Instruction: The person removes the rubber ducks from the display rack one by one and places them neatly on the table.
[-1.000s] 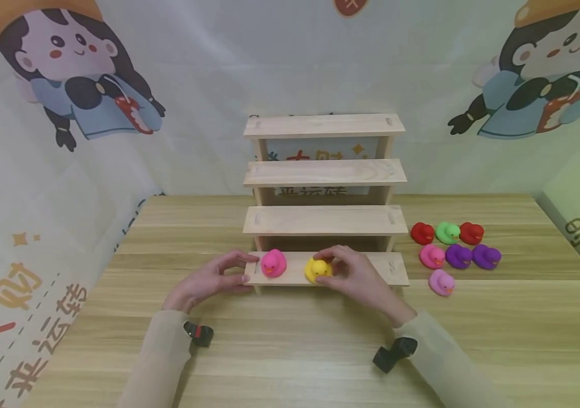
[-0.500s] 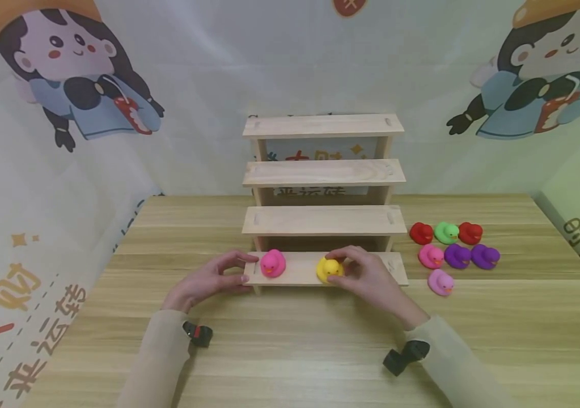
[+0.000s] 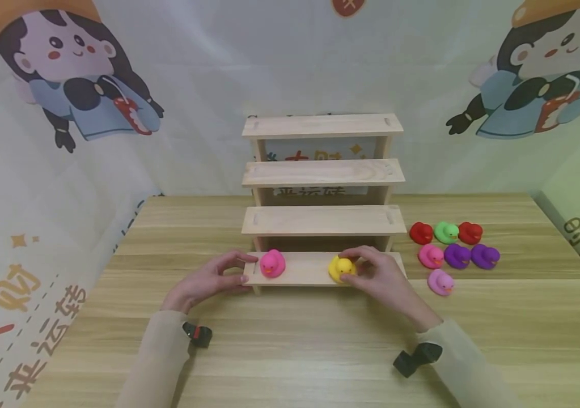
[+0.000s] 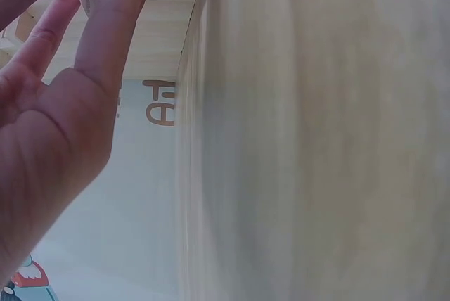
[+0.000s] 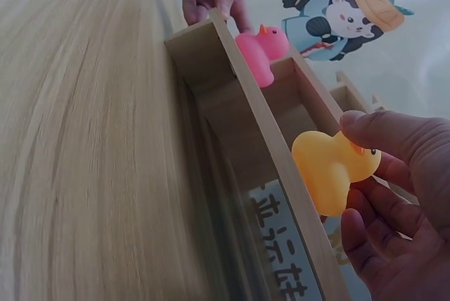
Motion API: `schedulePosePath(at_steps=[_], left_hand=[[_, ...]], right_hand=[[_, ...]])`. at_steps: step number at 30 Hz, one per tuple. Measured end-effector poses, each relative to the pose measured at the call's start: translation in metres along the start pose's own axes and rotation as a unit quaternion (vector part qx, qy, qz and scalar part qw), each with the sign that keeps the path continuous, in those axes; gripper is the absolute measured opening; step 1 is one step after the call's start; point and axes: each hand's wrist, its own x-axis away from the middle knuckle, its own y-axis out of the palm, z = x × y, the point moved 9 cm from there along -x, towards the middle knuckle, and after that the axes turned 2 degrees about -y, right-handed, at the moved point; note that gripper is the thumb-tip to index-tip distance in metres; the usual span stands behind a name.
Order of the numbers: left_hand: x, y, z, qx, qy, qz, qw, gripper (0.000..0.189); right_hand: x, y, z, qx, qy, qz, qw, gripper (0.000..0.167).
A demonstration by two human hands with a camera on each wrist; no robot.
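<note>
A yellow rubber duck (image 3: 339,268) is on the lowest step of a wooden stepped shelf (image 3: 302,271), right of its middle. My right hand (image 3: 385,280) pinches that duck between thumb and fingers; the right wrist view shows the thumb at its head. Toward the step's left end sits a bright pink rubber duck (image 3: 272,263). With thumb and fingers, my left hand (image 3: 210,280) grips the left end of the same step. In the left wrist view, the fingers (image 4: 109,44) lie around a wooden corner.
Three higher steps, the top one (image 3: 322,126) included, rise behind. On the table (image 3: 269,351), right of the shelf, several rubber ducks stand in rows, among them a green duck (image 3: 446,232), a purple duck (image 3: 485,256) and a light pink duck (image 3: 441,282). A printed cloth (image 3: 198,85) hangs behind.
My right hand has moved the yellow duck rightward along the lowest step, away from the bright pink duck. My left hand has stayed at the step's left end.
</note>
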Motion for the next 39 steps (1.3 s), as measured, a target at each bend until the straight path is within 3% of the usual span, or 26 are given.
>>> schedulePosePath(at_steps=[7, 13, 24, 31, 39], left_hand=[[0.000, 0.000, 0.002, -0.013, 0.009, -0.002, 0.9999, 0.043], [0.001, -0.001, -0.001, 0.001, 0.002, 0.000, 1.0000, 0.043], [0.002, 0.000, 0.000, 0.012, 0.008, -0.008, 0.9999, 0.043], [0.001, 0.001, 0.002, 0.016, 0.007, -0.008, 0.9998, 0.044], [0.001, 0.001, 0.000, 0.012, 0.005, -0.006, 0.9999, 0.044]], right_hand=[[0.006, -0.010, 0.011, -0.005, 0.025, 0.005, 0.9997, 0.033], [0.012, -0.017, 0.019, -0.005, 0.038, 0.008, 0.9992, 0.033], [0.020, -0.042, 0.016, 0.018, 0.041, 0.018, 0.9988, 0.037], [0.023, -0.057, 0.020, 0.040, 0.031, 0.022, 0.9985, 0.036], [0.031, -0.074, 0.017, 0.069, -0.020, 0.048, 0.9962, 0.036]])
